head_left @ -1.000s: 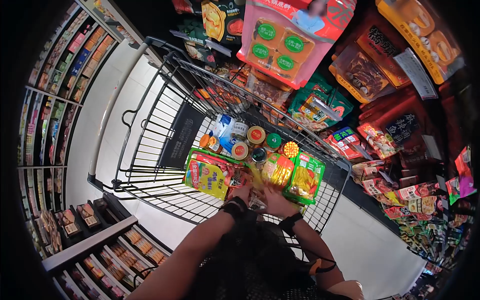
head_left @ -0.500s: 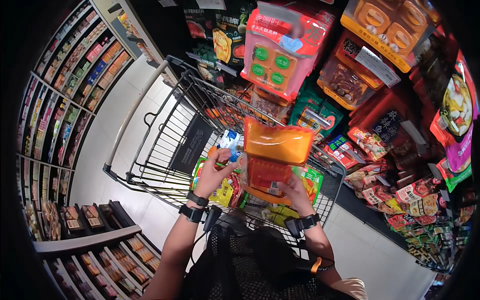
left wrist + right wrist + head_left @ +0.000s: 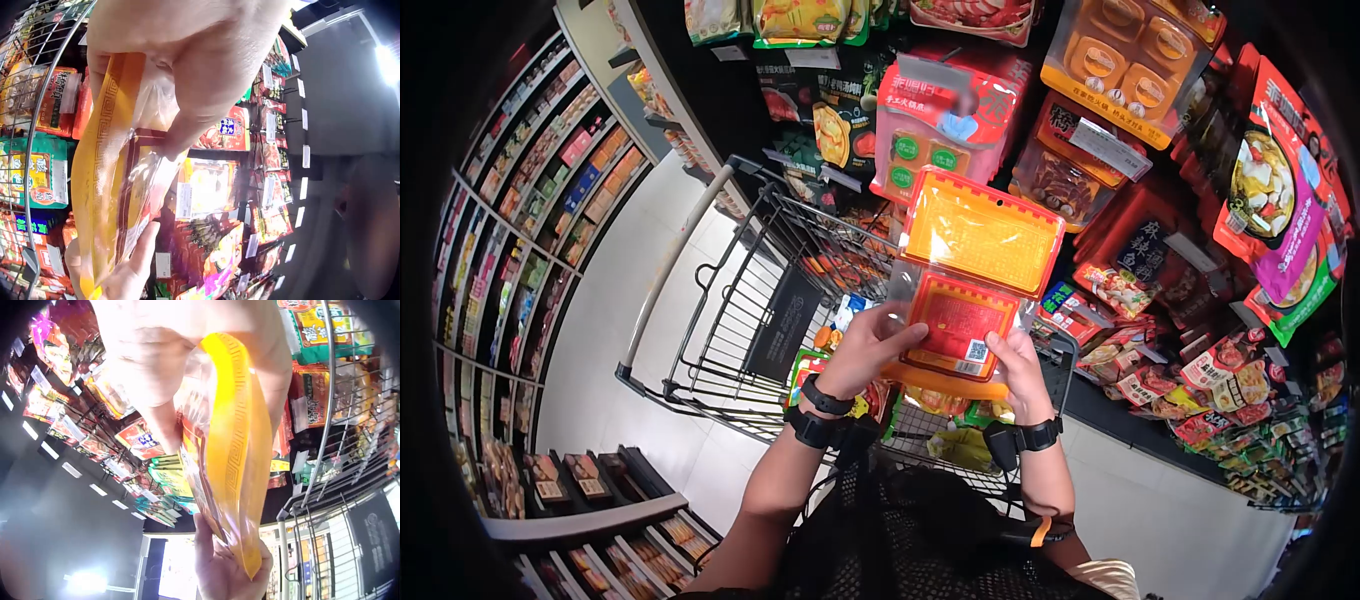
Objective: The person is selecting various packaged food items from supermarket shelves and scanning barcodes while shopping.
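Observation:
Both hands hold up a clear plastic food pouch (image 3: 980, 255) with a bright orange upper panel and a red label below, where a small code is printed. My left hand (image 3: 860, 352) grips its lower left edge, thumb laid across the front. At the lower right edge, my right hand (image 3: 1022, 372) pinches it with the thumb on the front. Seen edge-on in the left wrist view, the pouch (image 3: 106, 169) has an orange bottom strip with a key pattern. The right wrist view shows the same strip (image 3: 231, 437) running between the two hands.
Below the pouch stands a wire shopping cart (image 3: 730, 270) with packets and jars inside, partly hidden. Hanging packets (image 3: 940, 120) fill the shelf wall ahead and to the right. Another stocked shelf (image 3: 550, 230) lies across the aisle at left, and a low display (image 3: 590, 510) is at lower left.
Both hands were down in the cart, then came up with the pouch. My left hand, apart from it half a second ago, now grips its left edge. The pouch is raised higher.

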Demonstrator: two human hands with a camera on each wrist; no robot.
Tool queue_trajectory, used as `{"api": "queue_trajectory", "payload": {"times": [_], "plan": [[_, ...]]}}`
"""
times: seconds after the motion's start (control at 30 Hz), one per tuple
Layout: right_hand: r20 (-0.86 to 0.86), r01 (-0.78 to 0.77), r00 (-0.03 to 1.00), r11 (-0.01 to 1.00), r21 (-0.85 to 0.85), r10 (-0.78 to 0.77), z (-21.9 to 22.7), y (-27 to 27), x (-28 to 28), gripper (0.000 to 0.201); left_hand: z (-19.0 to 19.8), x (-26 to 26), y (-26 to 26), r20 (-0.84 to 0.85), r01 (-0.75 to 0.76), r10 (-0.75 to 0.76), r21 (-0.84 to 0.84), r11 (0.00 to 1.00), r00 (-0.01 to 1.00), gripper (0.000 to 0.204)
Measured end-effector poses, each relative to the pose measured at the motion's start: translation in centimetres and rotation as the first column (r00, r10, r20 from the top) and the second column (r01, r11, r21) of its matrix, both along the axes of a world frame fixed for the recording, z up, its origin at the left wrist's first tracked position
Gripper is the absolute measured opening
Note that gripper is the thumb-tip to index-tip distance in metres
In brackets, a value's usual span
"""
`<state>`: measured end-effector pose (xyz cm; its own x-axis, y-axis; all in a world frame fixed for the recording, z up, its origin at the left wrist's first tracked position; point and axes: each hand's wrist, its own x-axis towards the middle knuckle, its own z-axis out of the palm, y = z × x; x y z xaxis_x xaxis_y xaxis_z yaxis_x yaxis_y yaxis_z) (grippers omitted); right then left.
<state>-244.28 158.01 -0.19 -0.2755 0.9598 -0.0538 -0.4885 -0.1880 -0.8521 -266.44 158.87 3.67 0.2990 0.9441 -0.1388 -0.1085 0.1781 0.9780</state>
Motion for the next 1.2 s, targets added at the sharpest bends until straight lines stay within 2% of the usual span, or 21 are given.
{"api": "queue_trajectory", "payload": {"times": [0.03, 0.1, 0.2, 0.27, 0.3, 0.4, 0.43, 0.6, 0.83, 1.2], "plan": [[-0.002, 0.025, 1.000, 0.999, -0.025, -0.025, -0.1, 0.2, -0.3, 0.044, 0.4, -0.5, 0.4, -0.124, 0.005, -0.004, 0.008, 1.000, 0.992, 0.036], [0.003, 0.065, 0.998, 0.997, -0.048, -0.065, 0.1, 0.3, -1.0, 0.042, 1.3, -1.0, 1.0, -0.075, 0.033, -0.031, 0.027, 0.999, 0.997, 0.035], [-0.090, 0.115, 0.989, 0.993, -0.005, -0.115, 0.9, 0.1, -1.3, 0.041, 1.3, -1.1, 1.5, -0.035, 0.078, -0.077, 0.044, 0.996, 0.996, 0.035], [0.037, 0.127, 0.991, 0.991, 0.045, -0.128, 1.7, 0.1, -1.7, 0.046, 2.0, -1.6, 1.9, 0.054, 0.105, -0.109, 0.084, 0.991, 0.993, 0.035], [0.039, 0.134, 0.990, 0.990, 0.047, -0.136, 2.0, 0.1, -2.0, 0.046, 1.9, -2.0, 2.0, 0.072, 0.097, -0.108, 0.152, 0.984, 0.992, 0.036], [0.086, 0.160, 0.982, 0.983, 0.090, -0.168, 3.1, 0.1, -2.8, 0.048, 2.9, -2.7, 1.8, 0.111, 0.098, -0.108, 0.094, 0.991, 0.988, 0.037], [0.077, 0.170, 0.981, 0.981, 0.096, -0.178, 3.5, 0.0, -3.0, 0.047, 3.2, -2.8, 1.9, 0.067, 0.083, -0.090, 0.097, 0.992, 0.994, 0.035], [0.049, 0.203, 0.977, 0.976, 0.074, -0.207, 5.6, 0.0, -3.8, 0.047, 3.4, -2.7, 2.4, 0.090, 0.076, -0.082, 0.075, 0.994, 0.993, 0.031], [0.077, 0.156, 0.984, 0.987, 0.039, -0.159, 6.4, 0.0, -4.4, 0.044, 2.9, -3.5, 2.3, 0.090, 0.028, -0.032, 0.050, 0.998, 0.995, 0.030], [0.069, 0.133, 0.989, 0.991, 0.012, -0.134, 6.1, 0.0, -4.5, 0.043, 3.0, -4.2, 2.3, 0.111, 0.060, -0.061, 0.020, 0.998, 0.992, 0.033]]}}
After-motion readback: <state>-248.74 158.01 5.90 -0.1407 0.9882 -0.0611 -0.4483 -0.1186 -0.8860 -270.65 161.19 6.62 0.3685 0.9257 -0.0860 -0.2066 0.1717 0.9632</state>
